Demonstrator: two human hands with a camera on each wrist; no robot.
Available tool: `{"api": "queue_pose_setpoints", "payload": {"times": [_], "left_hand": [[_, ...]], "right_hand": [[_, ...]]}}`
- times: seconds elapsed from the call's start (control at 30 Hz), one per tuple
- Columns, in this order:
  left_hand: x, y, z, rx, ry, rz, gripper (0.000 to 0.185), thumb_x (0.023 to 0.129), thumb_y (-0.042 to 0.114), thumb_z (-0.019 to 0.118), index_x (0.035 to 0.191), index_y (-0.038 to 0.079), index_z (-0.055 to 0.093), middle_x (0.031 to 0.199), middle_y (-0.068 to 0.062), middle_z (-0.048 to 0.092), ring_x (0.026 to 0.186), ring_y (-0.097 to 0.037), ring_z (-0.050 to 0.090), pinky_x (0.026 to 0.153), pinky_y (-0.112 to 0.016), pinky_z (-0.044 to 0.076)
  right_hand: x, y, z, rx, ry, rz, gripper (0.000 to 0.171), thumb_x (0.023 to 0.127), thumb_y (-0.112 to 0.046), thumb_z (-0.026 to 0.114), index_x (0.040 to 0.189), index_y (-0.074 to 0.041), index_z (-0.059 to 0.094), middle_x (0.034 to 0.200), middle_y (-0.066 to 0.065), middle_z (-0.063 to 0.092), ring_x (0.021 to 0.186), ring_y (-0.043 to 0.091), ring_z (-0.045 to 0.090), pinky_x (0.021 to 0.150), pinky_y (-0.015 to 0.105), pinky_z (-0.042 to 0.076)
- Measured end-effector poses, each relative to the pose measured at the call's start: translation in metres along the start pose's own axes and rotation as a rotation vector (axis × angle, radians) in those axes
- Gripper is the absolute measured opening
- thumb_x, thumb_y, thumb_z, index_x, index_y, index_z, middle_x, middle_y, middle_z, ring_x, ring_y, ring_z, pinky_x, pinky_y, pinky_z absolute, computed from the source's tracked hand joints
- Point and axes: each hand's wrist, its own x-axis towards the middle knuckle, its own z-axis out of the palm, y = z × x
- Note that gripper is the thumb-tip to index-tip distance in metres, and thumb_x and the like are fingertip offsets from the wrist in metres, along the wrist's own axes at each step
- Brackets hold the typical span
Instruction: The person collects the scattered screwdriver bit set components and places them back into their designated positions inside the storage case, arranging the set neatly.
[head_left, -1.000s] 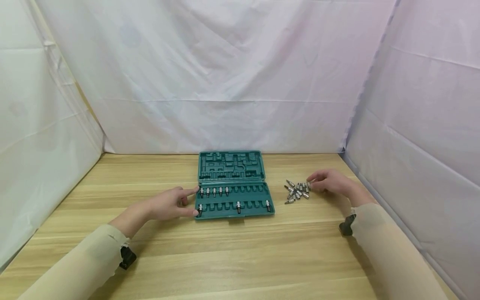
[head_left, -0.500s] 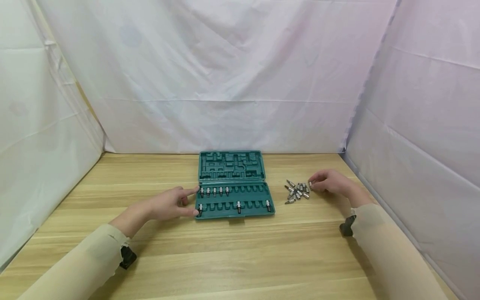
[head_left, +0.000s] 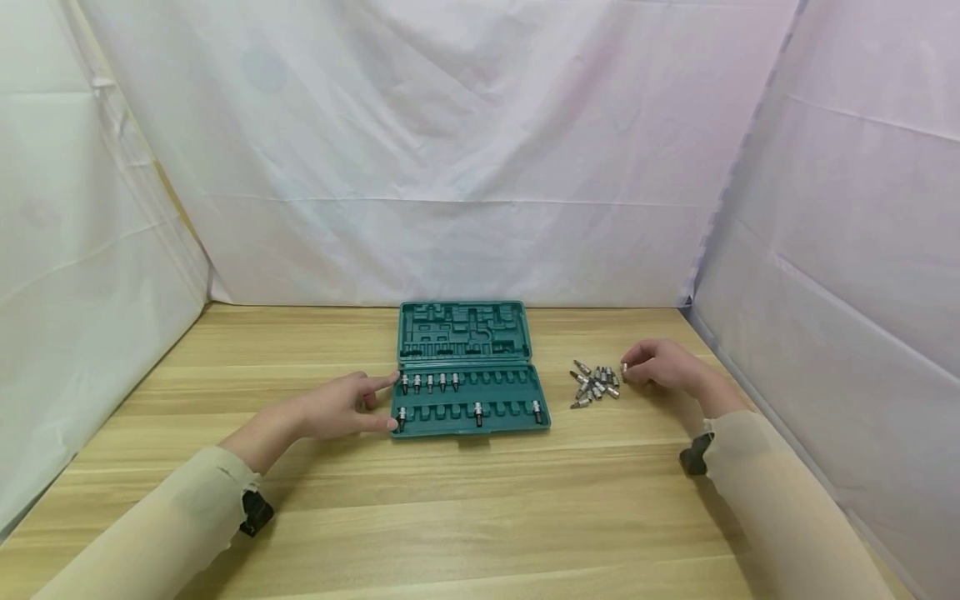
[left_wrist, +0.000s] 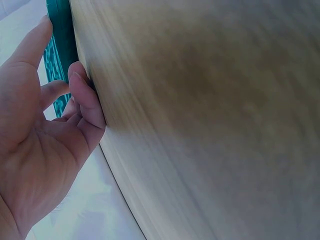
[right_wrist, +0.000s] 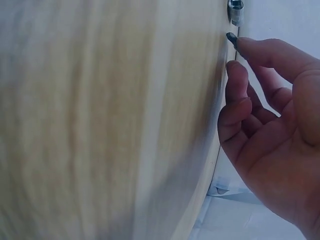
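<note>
Case [head_left: 470, 401] of green plastic lies open at 12 o'clock from you on the wooden table [head_left: 480, 508], lid flat behind the slotted tray, so the row of seated bits [head_left: 429, 383] and the empty slots all face up within reach. Your left hand [head_left: 337, 408] braces the case's 9 o'clock edge, forefinger and thumb straight against it and gripping nothing, likely to keep it from sliding. Your right hand [head_left: 660, 365], out at 2 o'clock, curls its fingertips at the edge of the loose bits [head_left: 595, 383]; whether it pinches one I cannot tell.
</note>
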Motion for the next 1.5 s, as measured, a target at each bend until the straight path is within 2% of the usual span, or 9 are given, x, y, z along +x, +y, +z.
{"api": "queue_pose_setpoints", "payload": {"times": [0.3,0.53,0.7,0.9,1.03,1.23,1.33,1.5], "left_hand": [[-0.001,0.001,0.001,-0.009,-0.003,-0.004,0.091,0.103,0.049,0.076,0.174,0.011,0.032,0.11,-0.007,0.057,0.095,-0.018,0.056,0.082,-0.034,0.05],[-0.001,0.001,0.001,-0.009,-0.004,-0.002,0.091,0.104,0.049,0.076,0.174,0.01,0.032,0.109,-0.008,0.056,0.093,-0.019,0.054,0.078,-0.033,0.048],[-0.002,0.001,0.0,-0.013,-0.005,-0.005,0.092,0.103,0.048,0.077,0.174,0.01,0.032,0.11,-0.008,0.056,0.093,-0.018,0.055,0.079,-0.033,0.049],[-0.002,0.002,0.0,-0.013,-0.004,-0.006,0.091,0.103,0.048,0.076,0.174,0.01,0.032,0.11,-0.009,0.056,0.094,-0.019,0.055,0.08,-0.033,0.049],[-0.002,0.003,-0.001,-0.012,-0.005,-0.001,0.091,0.104,0.049,0.076,0.174,0.01,0.032,0.111,-0.009,0.056,0.094,-0.019,0.055,0.079,-0.033,0.049],[-0.001,0.002,-0.001,-0.002,-0.001,0.005,0.091,0.104,0.048,0.076,0.174,0.01,0.032,0.108,-0.008,0.055,0.092,-0.019,0.052,0.076,-0.033,0.047],[-0.001,0.001,-0.001,0.002,-0.001,0.01,0.09,0.104,0.047,0.076,0.173,0.01,0.032,0.107,-0.007,0.056,0.091,-0.019,0.052,0.076,-0.032,0.047],[-0.001,0.001,-0.001,-0.004,-0.003,0.006,0.091,0.104,0.048,0.076,0.174,0.01,0.032,0.108,-0.007,0.057,0.091,-0.019,0.053,0.076,-0.033,0.047]], "right_hand": [[0.001,0.001,0.0,0.065,-0.002,0.002,0.029,0.101,-0.01,0.075,0.124,0.004,0.067,0.109,0.013,0.074,0.091,0.019,0.065,0.078,0.032,0.056],[-0.002,-0.004,0.0,0.081,0.021,-0.046,0.037,0.105,-0.013,0.072,0.139,0.0,0.066,0.126,0.023,0.074,0.094,0.02,0.067,0.076,0.032,0.057],[-0.001,-0.018,0.0,0.038,0.072,-0.086,0.041,0.106,-0.026,0.075,0.143,-0.007,0.069,0.128,0.016,0.072,0.103,0.019,0.064,0.081,0.031,0.055],[0.0,-0.039,0.006,0.037,0.076,-0.098,0.048,0.104,-0.035,0.078,0.142,-0.008,0.069,0.125,0.011,0.071,0.108,0.022,0.066,0.09,0.035,0.056],[0.002,-0.052,0.012,0.058,0.062,-0.129,0.048,0.103,-0.039,0.08,0.14,-0.01,0.07,0.126,0.01,0.072,0.111,0.025,0.067,0.092,0.038,0.056],[0.002,-0.072,0.022,0.124,0.046,-0.181,0.04,0.107,-0.037,0.074,0.14,-0.014,0.07,0.132,0.012,0.074,0.122,0.038,0.068,0.097,0.04,0.056],[0.004,-0.081,0.027,0.169,0.038,-0.199,0.04,0.108,-0.034,0.073,0.141,-0.012,0.071,0.134,0.012,0.075,0.125,0.043,0.067,0.099,0.044,0.057],[0.009,-0.095,0.038,0.215,0.02,-0.208,0.038,0.106,-0.037,0.076,0.137,-0.017,0.074,0.131,0.008,0.077,0.124,0.045,0.066,0.1,0.052,0.058]]}}
